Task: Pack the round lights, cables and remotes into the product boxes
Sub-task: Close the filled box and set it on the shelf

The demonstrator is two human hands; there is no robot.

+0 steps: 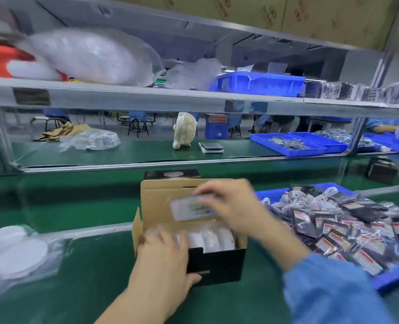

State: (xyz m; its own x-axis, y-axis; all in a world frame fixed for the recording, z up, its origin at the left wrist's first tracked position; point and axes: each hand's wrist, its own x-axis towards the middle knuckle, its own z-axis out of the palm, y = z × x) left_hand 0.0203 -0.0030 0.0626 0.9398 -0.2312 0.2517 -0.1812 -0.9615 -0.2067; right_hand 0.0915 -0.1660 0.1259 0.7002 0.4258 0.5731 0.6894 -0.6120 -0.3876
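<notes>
An open black product box with brown inner flaps stands on the green belt. Several white round lights in clear wrap stand on edge inside it. My left hand grips the box's front left corner, fingers over the rim. My right hand holds a flat bagged remote above the box opening, blurred by motion. A blue tray at the right is heaped with bagged remotes and cables.
A bag of loose white round lights lies at the left. Another black box stands at the far right. Beyond the rail are a small fan, a scale and blue trays; shelves hang overhead.
</notes>
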